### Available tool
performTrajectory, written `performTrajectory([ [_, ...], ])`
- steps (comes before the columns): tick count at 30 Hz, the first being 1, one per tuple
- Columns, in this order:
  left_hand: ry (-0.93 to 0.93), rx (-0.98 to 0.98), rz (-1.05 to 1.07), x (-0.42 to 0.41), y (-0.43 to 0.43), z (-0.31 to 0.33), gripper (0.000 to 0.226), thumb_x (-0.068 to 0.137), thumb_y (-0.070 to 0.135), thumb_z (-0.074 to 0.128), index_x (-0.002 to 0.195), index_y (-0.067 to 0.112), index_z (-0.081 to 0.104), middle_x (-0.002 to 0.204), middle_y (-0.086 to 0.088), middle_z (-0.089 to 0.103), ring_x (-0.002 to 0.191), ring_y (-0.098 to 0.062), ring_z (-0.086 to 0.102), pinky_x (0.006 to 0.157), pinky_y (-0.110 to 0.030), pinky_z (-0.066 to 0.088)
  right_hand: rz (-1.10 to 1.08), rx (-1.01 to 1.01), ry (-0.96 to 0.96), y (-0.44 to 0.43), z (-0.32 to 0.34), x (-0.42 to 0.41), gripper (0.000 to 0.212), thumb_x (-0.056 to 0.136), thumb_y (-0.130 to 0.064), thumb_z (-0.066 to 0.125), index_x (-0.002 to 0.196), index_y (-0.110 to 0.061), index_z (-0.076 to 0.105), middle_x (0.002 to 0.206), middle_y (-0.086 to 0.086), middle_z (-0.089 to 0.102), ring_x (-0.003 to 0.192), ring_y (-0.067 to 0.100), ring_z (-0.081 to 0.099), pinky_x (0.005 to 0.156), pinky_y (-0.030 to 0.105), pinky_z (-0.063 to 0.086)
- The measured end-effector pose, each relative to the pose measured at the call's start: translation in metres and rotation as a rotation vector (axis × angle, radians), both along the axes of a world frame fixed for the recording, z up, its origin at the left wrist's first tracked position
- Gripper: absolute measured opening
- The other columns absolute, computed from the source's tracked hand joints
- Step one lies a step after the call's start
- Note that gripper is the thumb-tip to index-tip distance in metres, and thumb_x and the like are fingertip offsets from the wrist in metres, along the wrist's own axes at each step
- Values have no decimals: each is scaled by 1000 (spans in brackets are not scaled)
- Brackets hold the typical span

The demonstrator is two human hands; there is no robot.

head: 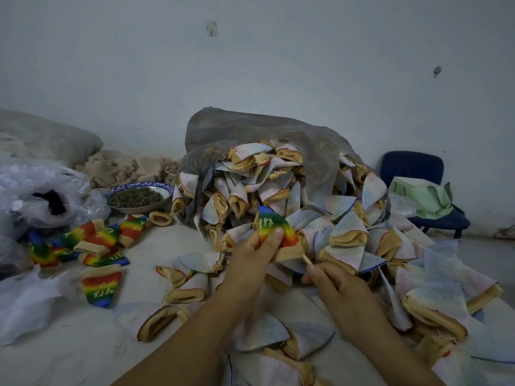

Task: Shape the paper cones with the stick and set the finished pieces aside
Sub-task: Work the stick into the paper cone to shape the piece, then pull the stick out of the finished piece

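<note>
The rainbow cone (274,228) is at the middle of my view, lifted just above the heap, its blue tip pointing up and away and its tan open end turned down towards me; white letters run across its coloured side. The left hand (250,256) grasps it, thumb pressed on the front and the other fingers wrapped behind; the right hand (331,280) pinches the thin pale stick (306,259) between its fingers (314,271), and the far end of the stick goes into the cone's tan mouth, so I cannot see its tip.

Just behind and to the right, a big heap of pale cones (281,190), whitish-blue outside and tan inside, spills from a grey plastic bag (250,129) towards me; more of them lie scattered under and around both forearms. To the left, well apart from the heap, a loose group of rainbow pieces (94,243) lies on the white surface (83,346); one more rainbow piece (101,288) lies nearer to me, by itself.

Behind that group stands a blue-rimmed bowl (139,196) filled with something small and dark; beside it, at the far left, a crumpled clear plastic bag (41,196). At the right, by the pale wall (278,65), a dark blue chair (412,167) carries a light green bag (422,200).
</note>
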State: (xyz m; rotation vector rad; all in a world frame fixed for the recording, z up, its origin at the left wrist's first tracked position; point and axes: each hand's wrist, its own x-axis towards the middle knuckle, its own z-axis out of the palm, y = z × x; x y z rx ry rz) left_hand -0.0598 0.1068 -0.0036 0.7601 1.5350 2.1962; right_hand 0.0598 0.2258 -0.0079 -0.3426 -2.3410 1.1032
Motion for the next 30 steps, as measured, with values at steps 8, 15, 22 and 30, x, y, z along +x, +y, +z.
performTrajectory([
  [8, -148, 107, 156, -7, 1, 4, 21, 95, 30, 59, 95, 14, 74, 86, -8, 77, 77, -15, 73, 59, -19, 55, -100, 148, -49, -5, -5, 0, 26, 95, -37, 42, 71, -33, 53, 71, -2, 62, 75, 0, 54, 59, 23, 40],
  [15, -44, 44, 157, -11, 3, 2, 22, 97, 36, 54, 92, 25, 73, 94, -5, 76, 92, -23, 72, 82, -36, 57, -128, 18, 10, -8, -4, -4, 31, 95, -34, 46, 69, -23, 59, 66, -15, 58, 66, -5, 52, 55, 6, 37],
  [22, 54, -200, 336, -18, -1, -5, 33, 95, 48, 54, 80, 23, 70, 71, 5, 71, 74, -10, 66, 68, -22, 51, -138, 211, -150, 10, -6, 0, 32, 85, -57, 36, 78, -34, 57, 71, -3, 63, 65, 8, 57, 63, 36, 49],
  [30, -587, 592, 167, -49, -25, 10, 75, 85, 76, 38, 116, 9, 54, 107, -10, 64, 90, -12, 65, 67, -20, 51, -185, 144, -42, 12, -7, 0, 30, 87, -56, 33, 73, -37, 52, 65, -6, 62, 63, 3, 57, 50, 25, 41],
])
